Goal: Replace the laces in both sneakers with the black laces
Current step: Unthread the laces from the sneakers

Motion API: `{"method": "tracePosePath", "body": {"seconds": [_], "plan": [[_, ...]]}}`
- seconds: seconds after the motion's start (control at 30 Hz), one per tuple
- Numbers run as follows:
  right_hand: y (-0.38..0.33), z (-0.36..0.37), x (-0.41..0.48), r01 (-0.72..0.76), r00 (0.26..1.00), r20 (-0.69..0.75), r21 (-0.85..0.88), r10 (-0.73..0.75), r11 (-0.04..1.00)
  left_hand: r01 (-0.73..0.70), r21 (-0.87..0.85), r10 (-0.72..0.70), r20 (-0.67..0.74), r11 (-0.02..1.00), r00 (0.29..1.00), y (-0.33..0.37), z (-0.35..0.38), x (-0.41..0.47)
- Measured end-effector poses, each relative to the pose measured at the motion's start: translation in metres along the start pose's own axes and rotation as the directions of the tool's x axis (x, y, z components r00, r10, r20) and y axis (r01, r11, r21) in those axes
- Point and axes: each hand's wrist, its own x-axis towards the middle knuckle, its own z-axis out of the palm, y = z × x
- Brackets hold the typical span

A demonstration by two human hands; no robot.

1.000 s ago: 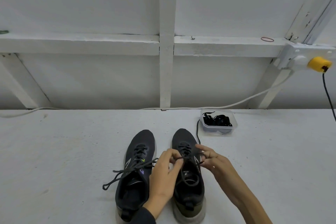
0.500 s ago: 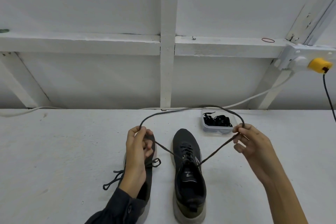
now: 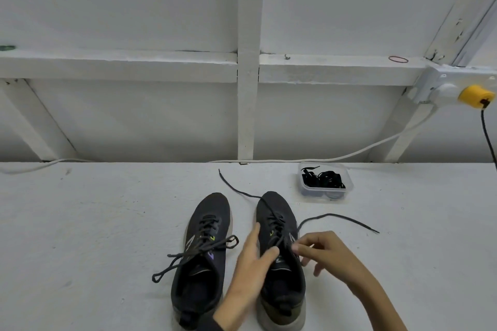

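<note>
Both hands had dropped the untied dark grey lace (image 3: 336,216); its ends lay beyond the fingers. Left hand (image 3: 255,263) spread, right hand (image 3: 322,251) loosely pinched at the right-side black mesh sneaker (image 3: 279,258); loosening crossings row by row seemed wisest.

Two dark sneakers stand side by side on the white table (image 3: 80,223), the left sneaker (image 3: 200,258) tied, the right sneaker (image 3: 279,277) untied with its lace ends (image 3: 338,216) splayed, both hands at its eyelets, left hand (image 3: 250,269) resting, right hand (image 3: 322,252) pinching the lace, black laces in a clear tub (image 3: 324,183) behind.
</note>
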Motion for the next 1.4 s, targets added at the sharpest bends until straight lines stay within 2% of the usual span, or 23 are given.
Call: {"method": "tracePosePath", "body": {"seconds": [0.1,0.3,0.53,0.63,0.7,0.8,0.9,0.97,1.07,1.13,1.2,1.33,1.4], "plan": [[-0.004,0.004,0.000,0.041,0.997,-0.066,-0.012,-0.042,0.999,-0.056,0.165,0.059,-0.016,0.985,0.998,-0.021,0.009,0.003],[-0.006,0.009,0.008,0.062,0.997,-0.047,-0.141,-0.069,0.988,-0.090,0.194,0.093,-0.006,0.977,0.996,-0.033,0.009,0.008],[0.002,0.026,0.027,0.104,0.964,-0.219,-0.214,-0.151,0.971,-0.127,0.252,0.122,0.035,0.959,0.992,-0.040,0.004,0.014],[0.003,0.023,0.024,0.139,0.968,-0.203,-0.063,-0.149,0.988,-0.148,0.257,0.143,0.038,0.955,0.989,-0.041,0.004,0.014],[0.004,0.012,0.020,0.078,0.989,-0.132,0.038,-0.073,0.996,-0.166,0.268,0.162,0.037,0.949,0.986,-0.042,0.005,0.014],[0.007,0.003,0.012,0.005,1.000,0.009,0.061,-0.005,0.998,-0.205,0.239,0.200,0.044,0.949,0.979,-0.045,0.005,0.015],[0.006,0.002,0.009,0.023,0.998,0.059,0.148,-0.032,0.989,-0.229,0.195,0.220,0.067,0.954,0.973,-0.046,0.006,0.016],[0.002,-0.003,0.013,0.044,0.998,0.040,0.172,-0.052,0.984,-0.226,0.179,0.216,0.074,0.958,0.974,-0.046,0.006,0.017],[0.000,-0.003,0.025,0.091,0.990,-0.124,0.133,-0.074,0.987,-0.220,0.173,0.209,0.080,0.960,0.975,-0.044,0.007,0.017],[-0.001,0.003,0.029,0.118,0.979,-0.181,0.139,-0.092,0.983,-0.216,0.176,0.205,0.080,0.960,0.976,-0.044,0.006,0.017],[0.000,0.004,0.028,0.104,0.987,-0.142,0.197,-0.076,0.975,-0.219,0.177,0.209,0.074,0.960,0.975,-0.044,0.005,0.017],[0.008,-0.008,0.019,0.004,0.994,0.102,0.197,-0.024,0.980,-0.233,0.188,0.226,0.057,0.954,0.972,-0.046,0.006,0.017],[0.011,-0.007,0.017,0.006,0.992,0.125,0.200,-0.031,0.980,-0.236,0.187,0.231,0.047,0.953,0.972,-0.047,0.007,0.017]]}}
